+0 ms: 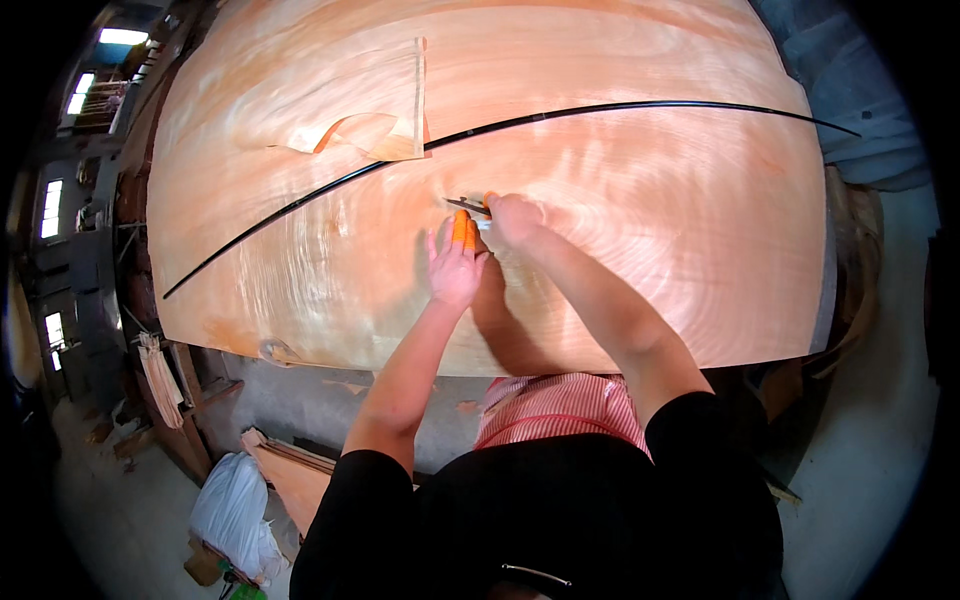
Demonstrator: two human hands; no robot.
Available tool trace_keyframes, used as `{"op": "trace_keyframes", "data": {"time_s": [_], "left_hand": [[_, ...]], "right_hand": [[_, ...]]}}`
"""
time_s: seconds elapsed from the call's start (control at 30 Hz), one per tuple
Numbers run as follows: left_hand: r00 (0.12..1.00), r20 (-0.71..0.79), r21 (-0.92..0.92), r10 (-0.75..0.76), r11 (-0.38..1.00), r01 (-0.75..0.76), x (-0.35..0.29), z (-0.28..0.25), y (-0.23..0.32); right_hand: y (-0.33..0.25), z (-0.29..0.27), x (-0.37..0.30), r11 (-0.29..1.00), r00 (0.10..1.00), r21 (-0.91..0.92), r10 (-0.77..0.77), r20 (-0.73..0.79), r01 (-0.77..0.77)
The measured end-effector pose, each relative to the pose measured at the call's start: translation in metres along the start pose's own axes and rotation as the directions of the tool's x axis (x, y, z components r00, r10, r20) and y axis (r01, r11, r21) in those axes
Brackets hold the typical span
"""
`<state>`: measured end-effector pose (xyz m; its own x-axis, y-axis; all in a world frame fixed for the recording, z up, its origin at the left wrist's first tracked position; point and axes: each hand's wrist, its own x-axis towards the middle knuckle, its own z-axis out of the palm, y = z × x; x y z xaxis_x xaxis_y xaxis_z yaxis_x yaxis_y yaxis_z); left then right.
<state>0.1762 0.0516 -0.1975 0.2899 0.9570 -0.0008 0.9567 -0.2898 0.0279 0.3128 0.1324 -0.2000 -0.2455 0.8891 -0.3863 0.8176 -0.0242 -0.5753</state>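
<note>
A broad, pale orange-pink sheet of wood veneer (640, 260) lies in front of me, shiny and with swirling grain. My left hand (456, 268) rests on it with fingers stretched forward, orange covers on two of them. Just to the right, my right hand (516, 218) is closed around a dark, pointed cutting tool (466, 206). Its blade points left, just beyond my left fingertips; whether it is a knife or scissors I cannot tell. Something orange shows at the right fingers too. A small whitish bit sits between the hands.
A long, thin black strip (560, 112) crosses the sheet beyond my hands. A loose veneer piece (360, 100) with a curled edge lies under or against it. At lower left are a white plastic bag (236, 512) and stacked wood sheets (290, 478). Bluish plastic (850, 90) hangs at far right.
</note>
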Motion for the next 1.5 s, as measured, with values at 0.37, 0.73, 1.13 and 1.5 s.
{"op": "trace_keyframes", "data": {"time_s": [0.37, 0.73, 1.13, 1.5], "left_hand": [[0.992, -0.125, -0.226, -0.026, 0.974, -0.003, 0.005, 0.003, 0.025], [0.998, -0.067, -0.235, 0.017, 0.971, -0.032, 0.007, 0.009, 0.058], [0.991, -0.012, -0.196, 0.136, 0.971, -0.135, 0.026, -0.004, 0.065], [0.963, 0.033, -0.247, 0.267, 0.936, -0.251, 0.022, -0.01, 0.056]], "right_hand": [[0.083, -0.039, -0.018, 0.822, 0.992, 0.568, 0.093, -0.089, -0.026], [0.057, -0.024, -0.03, 0.917, 0.97, 0.36, 0.22, -0.101, -0.171], [0.073, -0.018, -0.026, 0.834, 0.957, 0.502, 0.288, -0.045, -0.228], [0.118, -0.025, -0.142, 0.213, 0.903, 0.928, 0.374, 0.213, -0.307]]}}
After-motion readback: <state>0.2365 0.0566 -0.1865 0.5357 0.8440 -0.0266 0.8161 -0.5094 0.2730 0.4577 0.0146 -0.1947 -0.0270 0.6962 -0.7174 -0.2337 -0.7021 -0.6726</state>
